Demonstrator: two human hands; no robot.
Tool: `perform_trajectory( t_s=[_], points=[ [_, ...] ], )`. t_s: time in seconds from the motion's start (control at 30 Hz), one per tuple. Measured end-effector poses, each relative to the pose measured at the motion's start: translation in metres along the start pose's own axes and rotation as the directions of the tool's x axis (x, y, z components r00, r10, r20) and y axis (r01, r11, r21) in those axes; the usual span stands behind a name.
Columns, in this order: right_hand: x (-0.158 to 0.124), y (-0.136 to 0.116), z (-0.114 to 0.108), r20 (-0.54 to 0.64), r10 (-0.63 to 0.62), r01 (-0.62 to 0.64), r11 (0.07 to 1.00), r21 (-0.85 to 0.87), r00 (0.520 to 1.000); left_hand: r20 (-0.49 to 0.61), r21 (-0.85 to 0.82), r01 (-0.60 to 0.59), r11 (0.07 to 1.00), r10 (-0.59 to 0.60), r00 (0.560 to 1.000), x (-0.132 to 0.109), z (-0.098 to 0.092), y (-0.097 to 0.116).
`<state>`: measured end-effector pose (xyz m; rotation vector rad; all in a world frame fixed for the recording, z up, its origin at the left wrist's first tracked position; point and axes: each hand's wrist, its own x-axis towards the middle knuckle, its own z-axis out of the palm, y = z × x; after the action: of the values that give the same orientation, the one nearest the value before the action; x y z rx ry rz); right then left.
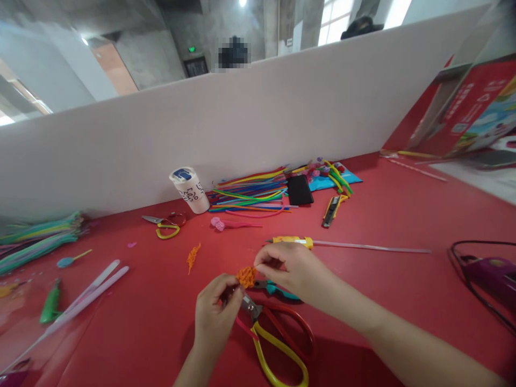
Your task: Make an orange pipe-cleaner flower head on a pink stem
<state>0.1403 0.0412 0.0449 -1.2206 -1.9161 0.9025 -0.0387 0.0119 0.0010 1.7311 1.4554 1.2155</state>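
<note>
My left hand (213,312) pinches a bunched orange fuzzy piece (245,277), seemingly of pipe cleaner, at its lower left. At its right edge the fingertips of my right hand (288,266) are closed in a pinch; whatever lies between them is too small to make out. Large scissors (282,344) with one red and one yellow handle lie just under my hands, their blades partly hidden by my left fingers. Behind my right wrist are teal-handled pliers (278,290). A pink strip (245,327) shows below my left hand. To the left lies a second orange fuzzy piece (193,257).
Bundled coloured pipe cleaners (250,191), a white cup (192,193), a black rectangle (300,191) and smaller scissors (167,223) lie toward the white partition (258,118). Nearer are a yellow tool with a translucent stick (371,246), a utility knife (331,211) and a purple corded tool (492,277).
</note>
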Motion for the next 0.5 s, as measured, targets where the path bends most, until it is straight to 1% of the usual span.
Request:
perform_trajectory(
  t_s=[0.2, 0.33, 0.4, 0.5],
  points=[
    [-0.0011, 0.0000, 0.0060, -0.028, -0.051, 0.050, 0.998, -0.034, 0.998, 0.016, -0.022, 0.031, 0.999, -0.030, 0.999, -0.0010, -0.0017, -0.0002],
    [0.0005, 0.0028, 0.0034, -0.024, -0.030, 0.031, 0.999, 0.044, 0.999, 0.002, -0.092, 0.069, 0.993, -0.070, 0.998, -0.0010, -0.0029, -0.0034],
    [0.0010, 0.0036, 0.0014, -0.023, -0.026, 0.028, 0.997, 0.074, 0.999, -0.005, -0.095, 0.082, 0.992, -0.083, 0.997, -0.0006, -0.0031, -0.0041],
    [0.0009, 0.0038, 0.0010, -0.023, -0.065, 0.065, 0.998, 0.025, 0.998, 0.002, -0.076, 0.083, 0.994, -0.083, 0.997, -0.0006, -0.0034, -0.0031]
  ],
)
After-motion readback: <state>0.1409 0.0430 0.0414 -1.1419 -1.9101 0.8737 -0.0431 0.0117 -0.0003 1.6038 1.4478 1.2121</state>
